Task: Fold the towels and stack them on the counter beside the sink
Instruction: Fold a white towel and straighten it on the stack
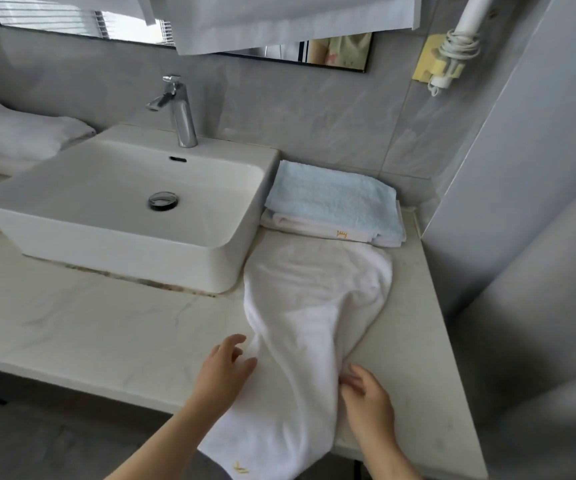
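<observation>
A white towel (309, 313) lies rumpled on the counter (106, 327) right of the sink (130, 202), its near end hanging over the front edge. My left hand (226, 367) touches the towel's left edge with fingers spread. My right hand (366, 393) pinches the towel's right edge near the counter front. Behind the towel, against the wall, a folded light blue towel (335, 199) rests on a folded white towel (314, 228) with a small gold emblem.
A chrome faucet (177, 109) stands behind the basin. More folded white towels (13, 136) sit left of the sink. White cloths (279, 22) hang over the mirror. A hair dryer in a yellow holder (449, 57) is mounted on the right wall.
</observation>
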The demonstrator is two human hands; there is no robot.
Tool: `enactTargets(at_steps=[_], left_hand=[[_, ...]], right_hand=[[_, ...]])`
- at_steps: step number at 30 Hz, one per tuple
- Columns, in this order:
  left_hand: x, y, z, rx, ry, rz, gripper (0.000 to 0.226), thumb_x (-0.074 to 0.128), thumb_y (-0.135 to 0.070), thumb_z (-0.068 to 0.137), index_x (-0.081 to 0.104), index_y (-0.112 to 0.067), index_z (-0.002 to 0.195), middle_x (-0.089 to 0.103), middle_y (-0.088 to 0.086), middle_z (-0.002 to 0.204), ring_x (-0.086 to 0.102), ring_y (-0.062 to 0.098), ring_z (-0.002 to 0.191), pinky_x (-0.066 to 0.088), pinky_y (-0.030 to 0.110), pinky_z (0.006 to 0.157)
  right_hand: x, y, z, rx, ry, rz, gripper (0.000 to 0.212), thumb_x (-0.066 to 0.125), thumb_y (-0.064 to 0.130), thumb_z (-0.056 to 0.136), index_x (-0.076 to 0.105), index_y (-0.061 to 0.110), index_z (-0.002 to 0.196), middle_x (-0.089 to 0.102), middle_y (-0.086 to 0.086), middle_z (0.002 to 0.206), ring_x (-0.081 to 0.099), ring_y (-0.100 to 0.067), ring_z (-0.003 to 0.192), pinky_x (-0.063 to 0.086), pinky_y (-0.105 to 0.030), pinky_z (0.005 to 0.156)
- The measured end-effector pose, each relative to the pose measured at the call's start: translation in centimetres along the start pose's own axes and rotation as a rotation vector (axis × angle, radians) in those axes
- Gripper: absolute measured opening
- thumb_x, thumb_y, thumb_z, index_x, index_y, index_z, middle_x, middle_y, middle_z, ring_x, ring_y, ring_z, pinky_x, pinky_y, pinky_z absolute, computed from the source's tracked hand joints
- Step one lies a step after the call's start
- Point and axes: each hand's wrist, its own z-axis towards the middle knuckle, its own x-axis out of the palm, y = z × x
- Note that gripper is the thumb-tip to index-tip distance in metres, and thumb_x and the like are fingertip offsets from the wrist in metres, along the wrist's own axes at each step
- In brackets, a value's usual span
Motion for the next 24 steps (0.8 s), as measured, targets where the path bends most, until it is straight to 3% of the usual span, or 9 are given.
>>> enactTargets(at_steps=[3, 7, 11, 15, 18, 20, 22, 24], left_hand=[[-0.2, -0.2, 0.7, -0.035, 0.109, 0.036, 0.034, 0.048, -0.030, 0.094, 0.054, -0.024, 0.127, 0.054, 0.004, 0.124, 0.052, 0.022, 0.110, 0.045, 0.035, 0.094], [0.0, -0.6, 1.0, -0.038, 0.180, 0.258, 0.042, 0.048, -0.047, 0.091, 0.048, -0.032, 0.131, 0.045, 0.000, 0.131, 0.040, 0.023, 0.123, 0.038, 0.033, 0.102], [0.8, -1.0, 0.8, -0.041, 0.119, 0.340, 0.052, 0.053, -0.051, 0.086, 0.040, -0.034, 0.134, 0.044, -0.003, 0.134, 0.039, 0.021, 0.125, 0.032, 0.031, 0.103], [0.9, -0.8, 1.3, -0.034, 0.105, 0.406, 0.059, 0.056, -0.045, 0.085, 0.033, -0.030, 0.138, 0.046, -0.005, 0.133, 0.040, 0.020, 0.124, 0.031, 0.032, 0.104], [0.3, -0.8, 1.8, -0.008, 0.135, 0.414, 0.034, 0.056, -0.039, 0.087, 0.044, -0.029, 0.118, 0.050, -0.006, 0.120, 0.044, 0.018, 0.112, 0.034, 0.029, 0.094], [0.0, -0.8, 2.1, 0.002, 0.139, 0.399, 0.016, 0.054, -0.035, 0.087, 0.045, -0.026, 0.096, 0.050, -0.006, 0.106, 0.045, 0.017, 0.101, 0.036, 0.027, 0.084], [-0.2, -0.7, 2.4, -0.006, 0.152, 0.351, 0.013, 0.053, -0.031, 0.087, 0.044, -0.026, 0.081, 0.050, -0.004, 0.096, 0.049, 0.019, 0.095, 0.041, 0.030, 0.080], [-0.5, -0.4, 2.6, -0.019, 0.181, 0.261, 0.019, 0.054, -0.028, 0.089, 0.042, -0.025, 0.075, 0.051, -0.003, 0.086, 0.050, 0.019, 0.084, 0.044, 0.030, 0.075]], right_hand=[[0.4, 0.8, -0.5, 0.051, 0.044, -0.003, 0.027, 0.057, 0.011, 0.087, 0.067, 0.013, 0.113, 0.070, -0.005, 0.109, 0.062, -0.024, 0.104, 0.042, -0.027, 0.081], [0.7, 1.9, -0.4, 0.148, 0.087, -0.079, 0.020, 0.058, 0.020, 0.083, 0.069, 0.022, 0.099, 0.070, -0.002, 0.101, 0.062, -0.025, 0.096, 0.047, -0.030, 0.080], [1.1, 2.6, 1.0, 0.267, 0.149, -0.009, 0.009, 0.067, 0.025, 0.070, 0.067, 0.018, 0.075, 0.070, -0.004, 0.078, 0.065, -0.029, 0.086, 0.053, -0.040, 0.085], [2.1, 2.5, 2.2, 0.269, 0.216, -0.117, 0.015, 0.063, 0.039, 0.068, 0.062, 0.028, 0.078, 0.068, 0.001, 0.084, 0.062, -0.026, 0.088, 0.050, -0.039, 0.090], [2.4, 2.6, 2.5, 0.291, 0.189, -0.092, 0.022, 0.060, 0.036, 0.068, 0.065, 0.023, 0.085, 0.068, -0.002, 0.084, 0.063, -0.026, 0.084, 0.052, -0.037, 0.085], [1.9, 3.4, 2.3, 0.320, 0.155, 0.103, 0.014, 0.062, 0.021, 0.078, 0.066, 0.012, 0.088, 0.067, -0.009, 0.081, 0.061, -0.027, 0.076, 0.050, -0.029, 0.069], [1.1, 3.8, 2.1, 0.339, 0.130, 0.272, 0.010, 0.058, 0.010, 0.084, 0.063, 0.006, 0.092, 0.065, -0.014, 0.085, 0.058, -0.027, 0.074, 0.044, -0.026, 0.058], [0.5, 4.0, 1.6, 0.353, 0.103, 0.381, 0.008, 0.055, 0.004, 0.084, 0.062, 0.006, 0.089, 0.064, -0.016, 0.086, 0.057, -0.027, 0.074, 0.043, -0.026, 0.057]])
